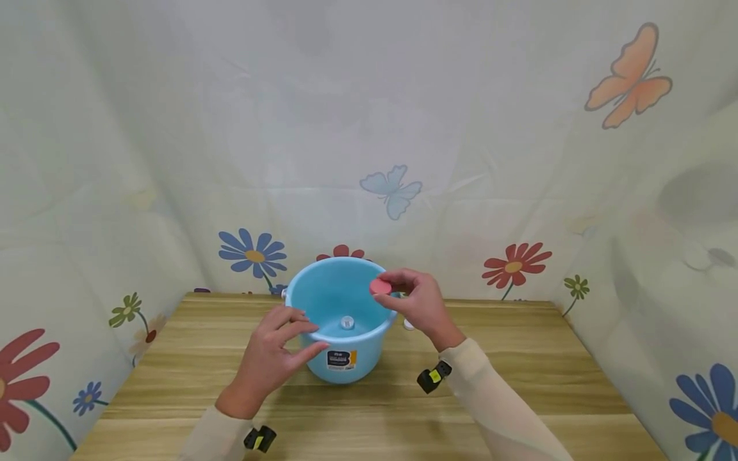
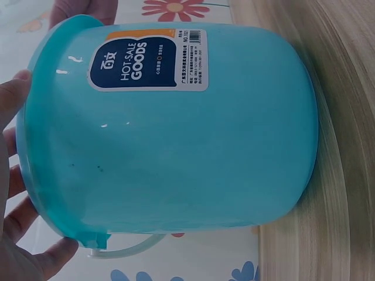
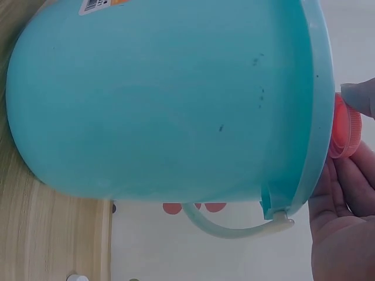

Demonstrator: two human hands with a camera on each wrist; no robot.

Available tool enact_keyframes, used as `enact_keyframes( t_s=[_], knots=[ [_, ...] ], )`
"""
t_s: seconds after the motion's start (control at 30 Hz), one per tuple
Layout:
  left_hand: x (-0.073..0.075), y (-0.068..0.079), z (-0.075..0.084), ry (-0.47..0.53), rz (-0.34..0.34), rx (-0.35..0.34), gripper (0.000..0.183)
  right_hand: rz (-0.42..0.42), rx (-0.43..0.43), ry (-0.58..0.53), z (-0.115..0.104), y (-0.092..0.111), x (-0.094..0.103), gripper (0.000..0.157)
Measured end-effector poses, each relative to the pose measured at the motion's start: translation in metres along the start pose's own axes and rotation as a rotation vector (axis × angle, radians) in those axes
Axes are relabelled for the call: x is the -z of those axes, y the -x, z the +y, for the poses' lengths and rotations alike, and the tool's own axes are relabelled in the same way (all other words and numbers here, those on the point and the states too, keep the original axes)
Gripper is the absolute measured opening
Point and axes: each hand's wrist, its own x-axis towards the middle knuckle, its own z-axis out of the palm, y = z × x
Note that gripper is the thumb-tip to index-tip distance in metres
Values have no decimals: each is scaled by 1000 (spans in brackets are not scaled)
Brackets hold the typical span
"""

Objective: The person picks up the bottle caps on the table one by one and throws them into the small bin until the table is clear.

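Note:
A light blue bucket stands upright on the table, a label on its front. Inside, on its floor, lies a small round white object, perhaps a cap. My left hand rests at the near left rim with fingers spread; its thumb touches the rim's outer edge, as the left wrist view shows, and some fingertips are hidden behind the rim. At the right side of the rim, my right hand pinches a ribbed red bottle cap between thumb and fingers. That cap is held at rim height, close beside the edge.
A small white round piece lies on the wooden table, right of the bucket and partly behind my right hand. The bucket's pale handle hangs on the far side. A curtain printed with flowers and butterflies surrounds the table.

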Motion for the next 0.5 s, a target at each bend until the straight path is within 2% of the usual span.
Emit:
enact_keyframes(
  t_s=[0.5],
  knots=[
    [2,0,2,5,-9,15,35,9,32,-15,2,-1,-6,37]
  ],
)
